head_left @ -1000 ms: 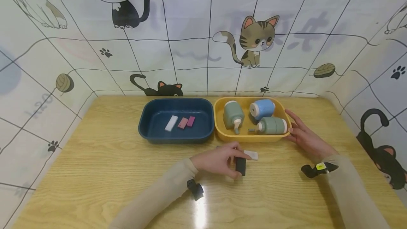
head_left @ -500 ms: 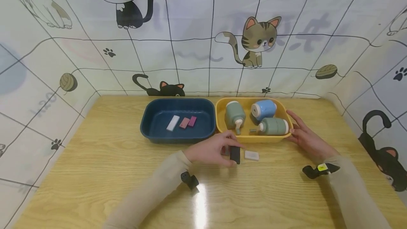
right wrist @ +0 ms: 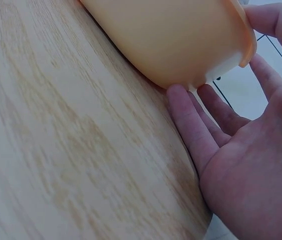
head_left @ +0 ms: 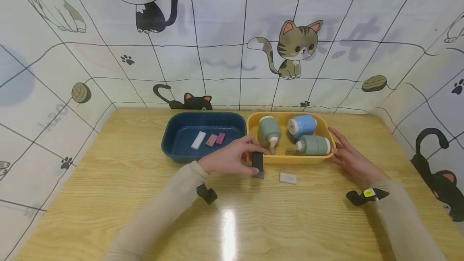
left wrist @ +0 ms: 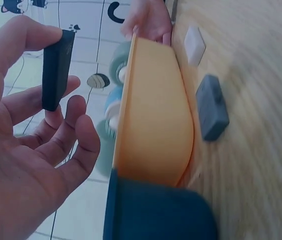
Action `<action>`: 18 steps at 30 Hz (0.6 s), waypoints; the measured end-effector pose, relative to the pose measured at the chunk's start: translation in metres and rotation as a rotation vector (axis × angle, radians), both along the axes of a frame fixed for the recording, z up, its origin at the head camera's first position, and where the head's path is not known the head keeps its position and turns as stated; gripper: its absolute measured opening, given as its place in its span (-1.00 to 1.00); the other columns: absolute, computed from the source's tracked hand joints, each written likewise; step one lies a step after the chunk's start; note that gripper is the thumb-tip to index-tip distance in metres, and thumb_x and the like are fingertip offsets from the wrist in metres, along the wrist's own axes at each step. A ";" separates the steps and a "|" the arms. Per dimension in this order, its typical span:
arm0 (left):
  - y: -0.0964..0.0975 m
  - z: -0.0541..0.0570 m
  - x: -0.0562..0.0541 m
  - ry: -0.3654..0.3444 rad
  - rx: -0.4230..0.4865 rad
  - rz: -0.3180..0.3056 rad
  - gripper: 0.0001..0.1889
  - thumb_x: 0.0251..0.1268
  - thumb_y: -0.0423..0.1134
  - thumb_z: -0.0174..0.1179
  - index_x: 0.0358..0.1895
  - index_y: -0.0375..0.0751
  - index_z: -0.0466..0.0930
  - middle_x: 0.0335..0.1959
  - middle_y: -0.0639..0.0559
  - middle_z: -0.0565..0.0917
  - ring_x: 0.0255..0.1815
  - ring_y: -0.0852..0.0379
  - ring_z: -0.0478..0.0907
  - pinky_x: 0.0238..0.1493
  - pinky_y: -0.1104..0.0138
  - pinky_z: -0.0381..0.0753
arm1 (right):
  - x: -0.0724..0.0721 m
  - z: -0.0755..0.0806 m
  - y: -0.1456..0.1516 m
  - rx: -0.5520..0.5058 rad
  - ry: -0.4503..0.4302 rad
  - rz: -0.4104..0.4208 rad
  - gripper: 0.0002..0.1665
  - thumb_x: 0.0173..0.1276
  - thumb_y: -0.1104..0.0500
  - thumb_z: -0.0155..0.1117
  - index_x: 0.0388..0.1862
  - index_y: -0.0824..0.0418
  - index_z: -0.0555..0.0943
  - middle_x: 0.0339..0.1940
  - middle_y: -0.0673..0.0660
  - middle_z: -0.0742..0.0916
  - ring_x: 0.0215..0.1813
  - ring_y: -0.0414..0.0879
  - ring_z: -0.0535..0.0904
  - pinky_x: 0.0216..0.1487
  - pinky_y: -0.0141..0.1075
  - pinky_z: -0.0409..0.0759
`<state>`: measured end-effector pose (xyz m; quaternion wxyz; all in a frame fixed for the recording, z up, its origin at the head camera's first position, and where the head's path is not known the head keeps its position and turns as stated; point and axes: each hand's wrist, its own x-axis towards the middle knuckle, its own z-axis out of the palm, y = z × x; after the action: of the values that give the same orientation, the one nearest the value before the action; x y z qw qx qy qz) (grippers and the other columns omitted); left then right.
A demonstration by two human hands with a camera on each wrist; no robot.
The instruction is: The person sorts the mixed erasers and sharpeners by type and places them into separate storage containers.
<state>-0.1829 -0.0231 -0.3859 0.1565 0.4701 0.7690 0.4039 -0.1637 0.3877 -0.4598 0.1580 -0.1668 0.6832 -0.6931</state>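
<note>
In the head view my left hand (head_left: 232,157) pinches a black rectangular block (head_left: 257,162) between thumb and fingers, in front of where the two bins meet. The left wrist view shows the black block (left wrist: 57,70) raised off the table. Below it a dark grey block (left wrist: 212,107) lies on the wood, mostly hidden by the held block in the head view. A white block (head_left: 288,178) lies to its right. My right hand (head_left: 354,163) touches the right end of the yellow bin (head_left: 290,159); its fingers rest against the outer wall (right wrist: 180,40).
A dark blue bin (head_left: 203,117) at the left holds a white block (head_left: 198,140), a pink block (head_left: 212,140) and a magenta block (head_left: 220,138). The yellow bin holds two green bottles (head_left: 270,130) and a blue bottle (head_left: 302,126). A cat-patterned cloth wall stands behind the table.
My left hand has moved left and a little toward the bins with the black block, away from the white block on the table. My right hand stays at the yellow bin.
</note>
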 end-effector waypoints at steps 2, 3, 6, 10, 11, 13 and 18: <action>-0.003 0.001 -0.003 0.004 -0.001 0.012 -0.54 0.11 -0.32 0.36 0.15 -0.21 0.60 -0.07 0.06 0.41 -0.18 0.06 0.40 -0.21 0.18 0.53 | 0.001 0.000 0.000 0.018 -0.008 -0.017 -0.20 0.59 0.34 -0.21 0.60 -0.12 -0.26 0.38 0.21 0.07 0.22 -0.30 0.43 0.15 -0.40 0.44; -0.005 0.002 -0.005 0.008 -0.001 0.016 -0.54 0.12 -0.32 0.36 0.15 -0.20 0.60 -0.05 0.06 0.41 -0.18 0.04 0.42 -0.21 0.20 0.53 | 0.001 0.001 0.000 0.030 -0.016 -0.028 -0.20 0.59 0.32 -0.20 0.60 -0.14 -0.25 0.39 0.21 0.07 0.21 -0.30 0.44 0.14 -0.40 0.44; -0.011 0.003 -0.009 0.022 -0.001 0.024 -0.53 0.12 -0.31 0.36 0.17 -0.20 0.59 -0.01 0.04 0.43 -0.18 0.01 0.47 -0.23 0.27 0.51 | 0.003 0.002 -0.001 0.057 -0.042 -0.053 -0.20 0.59 0.28 -0.16 0.59 -0.19 -0.22 0.42 0.23 0.02 0.22 -0.32 0.43 0.14 -0.42 0.44; -0.018 0.007 -0.015 0.069 -0.023 0.048 -0.51 0.15 -0.26 0.36 0.20 -0.18 0.57 0.00 0.03 0.43 -0.21 0.07 0.49 -0.26 0.33 0.50 | 0.004 0.002 -0.001 0.045 -0.035 -0.042 -0.20 0.59 0.29 -0.18 0.59 -0.16 -0.25 0.41 0.28 0.00 0.22 -0.31 0.42 0.15 -0.41 0.43; -0.020 0.008 -0.016 0.076 -0.030 0.058 -0.50 0.16 -0.24 0.35 0.21 -0.18 0.56 0.00 0.03 0.43 -0.21 0.10 0.48 -0.26 0.33 0.51 | 0.004 0.003 -0.001 0.042 -0.034 -0.042 -0.20 0.59 0.30 -0.19 0.59 -0.16 -0.25 0.41 0.27 0.00 0.22 -0.31 0.43 0.15 -0.41 0.44; -0.023 0.010 -0.020 0.079 -0.036 0.078 -0.50 0.19 -0.23 0.34 0.23 -0.18 0.55 0.00 0.03 0.42 -0.20 0.15 0.44 -0.23 0.31 0.52 | 0.004 0.003 -0.001 0.043 -0.035 -0.044 -0.21 0.60 0.30 -0.19 0.59 -0.17 -0.24 0.42 0.27 -0.02 0.22 -0.31 0.43 0.14 -0.41 0.44; -0.030 0.011 -0.032 0.044 -0.026 0.143 -0.50 0.22 -0.26 0.31 0.25 -0.23 0.52 0.00 -0.03 0.41 -0.18 0.12 0.43 -0.22 0.31 0.53 | 0.003 0.003 -0.002 0.042 -0.028 -0.035 -0.21 0.60 0.30 -0.20 0.59 -0.16 -0.24 0.42 0.26 -0.01 0.21 -0.31 0.45 0.15 -0.40 0.44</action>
<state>-0.2154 -0.0536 -0.3749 0.1164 0.4206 0.8091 0.3936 -0.1609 0.3861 -0.4571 0.1590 -0.1418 0.6982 -0.6835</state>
